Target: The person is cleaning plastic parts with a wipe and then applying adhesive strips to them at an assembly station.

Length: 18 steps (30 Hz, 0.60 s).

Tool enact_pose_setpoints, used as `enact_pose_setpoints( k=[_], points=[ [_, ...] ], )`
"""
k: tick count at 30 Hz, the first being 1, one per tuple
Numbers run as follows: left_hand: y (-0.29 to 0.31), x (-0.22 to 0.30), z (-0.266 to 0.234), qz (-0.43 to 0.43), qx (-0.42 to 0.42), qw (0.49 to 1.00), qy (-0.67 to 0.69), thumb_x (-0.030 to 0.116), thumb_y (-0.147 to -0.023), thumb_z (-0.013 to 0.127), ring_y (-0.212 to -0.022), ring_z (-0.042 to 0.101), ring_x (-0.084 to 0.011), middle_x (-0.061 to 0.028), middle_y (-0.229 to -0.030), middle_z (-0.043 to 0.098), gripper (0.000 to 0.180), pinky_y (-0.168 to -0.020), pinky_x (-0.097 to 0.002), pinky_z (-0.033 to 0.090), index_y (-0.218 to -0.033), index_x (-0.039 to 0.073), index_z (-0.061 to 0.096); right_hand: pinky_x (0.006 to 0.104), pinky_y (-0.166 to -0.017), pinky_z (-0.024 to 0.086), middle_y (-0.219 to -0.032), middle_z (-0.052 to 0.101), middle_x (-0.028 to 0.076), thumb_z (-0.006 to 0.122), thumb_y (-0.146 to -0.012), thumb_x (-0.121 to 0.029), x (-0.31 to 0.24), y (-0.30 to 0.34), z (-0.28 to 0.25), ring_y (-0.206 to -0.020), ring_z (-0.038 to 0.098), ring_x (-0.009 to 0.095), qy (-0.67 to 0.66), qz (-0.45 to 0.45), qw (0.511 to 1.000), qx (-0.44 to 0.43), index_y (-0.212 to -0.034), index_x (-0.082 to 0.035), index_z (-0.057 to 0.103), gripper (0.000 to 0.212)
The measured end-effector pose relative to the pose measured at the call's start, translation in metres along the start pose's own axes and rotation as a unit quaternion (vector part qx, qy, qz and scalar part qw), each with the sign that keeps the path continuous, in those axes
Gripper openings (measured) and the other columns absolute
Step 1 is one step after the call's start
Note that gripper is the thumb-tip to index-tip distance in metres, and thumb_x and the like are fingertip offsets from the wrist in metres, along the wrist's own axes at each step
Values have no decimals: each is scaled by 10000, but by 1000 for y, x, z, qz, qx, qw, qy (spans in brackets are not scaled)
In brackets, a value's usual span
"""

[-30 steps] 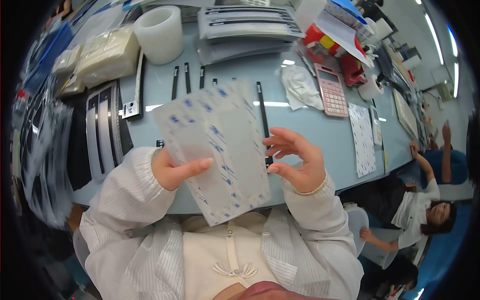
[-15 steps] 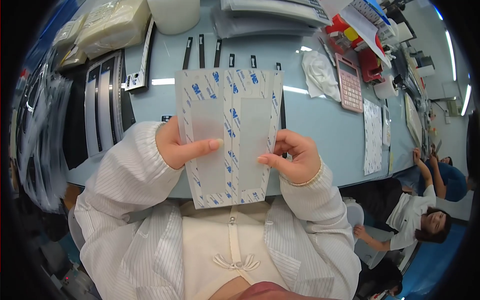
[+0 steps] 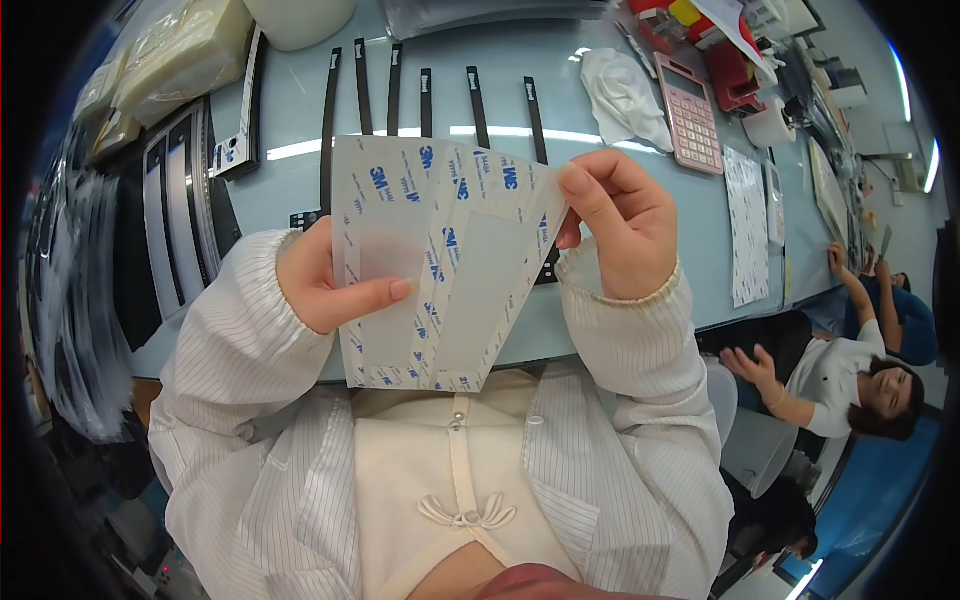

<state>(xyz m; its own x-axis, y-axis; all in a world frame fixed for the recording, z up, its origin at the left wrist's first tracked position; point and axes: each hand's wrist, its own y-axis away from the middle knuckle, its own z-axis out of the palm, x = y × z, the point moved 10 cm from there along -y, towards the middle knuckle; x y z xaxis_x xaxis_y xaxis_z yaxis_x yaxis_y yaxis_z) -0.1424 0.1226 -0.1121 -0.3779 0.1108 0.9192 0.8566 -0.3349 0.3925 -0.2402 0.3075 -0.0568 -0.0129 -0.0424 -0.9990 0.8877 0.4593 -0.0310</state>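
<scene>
In front of my chest I hold adhesive-backed sheets (image 3: 385, 240) with white liner borders, blue print and frosted, see-through windows. They spread wider at the top than at the bottom; I cannot tell how many pieces there are. My left hand (image 3: 335, 285) grips the left edge, thumb lying across the front and fingers behind. At the upper right corner, my right hand (image 3: 625, 220) pinches the sheet between thumb and fingers. Beyond the sheets, several narrow black strips (image 3: 361, 90) lie side by side on the table, their near ends partly hidden.
Left on the table are a black-and-clear panel (image 3: 180, 210), wrapped cream packages (image 3: 185, 65) and a white roll (image 3: 298, 15). On the right lie a crumpled white cloth (image 3: 625, 100), a pink calculator (image 3: 690, 115) and a printed liner sheet (image 3: 745, 225). A co-worker (image 3: 835, 385) sits at the right.
My right hand has moved from the sheets' right edge up to their upper right corner. The right part now slants outward at the top. My left hand keeps its hold.
</scene>
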Motion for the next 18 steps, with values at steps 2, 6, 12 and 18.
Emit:
enact_pose_setpoints(
  k=[2, 6, 12, 18],
  points=[
    [0, 1, 0, -4, 8, 1000, -3, 176, -862, 712, -1089, 651, -334, -196, -1203, 657, 507, -953, -473, 513, -1301, -2, 533, 221, -530, 453, -824, 674, 80, 630, -969, -177, 3, 0, 0, -613, 595, 98, -24, 12, 1000, -2, -982, 7, 621, 184],
    [-1, 6, -1, -4, 6, 1000, -12, 182, -861, 711, -1069, 659, -342, -202, -1171, 672, 475, -937, -477, 521, -1271, -4, 563, 223, -514, 438, -835, 667, 86, 572, -1002, -198, 18, 1, 1, -585, 573, 103, -135, 73, 988, -28, -1000, -9, 599, 192],
    [-4, 4, 1, 20, -1, 1000, -18, 211, -865, 705, -1033, 668, -348, -205, -1153, 680, 436, -917, -486, 525, -1231, -4, 608, 216, -499, 407, -909, 671, 107, 542, -1010, -209, 44, 2, 8, -563, 533, 93, -279, 147, 945, -83, -1032, -21, 581, 193],
    [-2, 9, 4, 7, 2, 1000, -11, 213, -870, 697, -1025, 669, -346, -191, -1146, 688, 406, -915, -479, 526, -1217, 11, 629, 262, -583, 464, -789, 650, 64, 579, -979, -174, 55, 18, 44, -601, 555, 131, -421, 266, 852, -161, -965, -45, 616, 135]
  ],
)
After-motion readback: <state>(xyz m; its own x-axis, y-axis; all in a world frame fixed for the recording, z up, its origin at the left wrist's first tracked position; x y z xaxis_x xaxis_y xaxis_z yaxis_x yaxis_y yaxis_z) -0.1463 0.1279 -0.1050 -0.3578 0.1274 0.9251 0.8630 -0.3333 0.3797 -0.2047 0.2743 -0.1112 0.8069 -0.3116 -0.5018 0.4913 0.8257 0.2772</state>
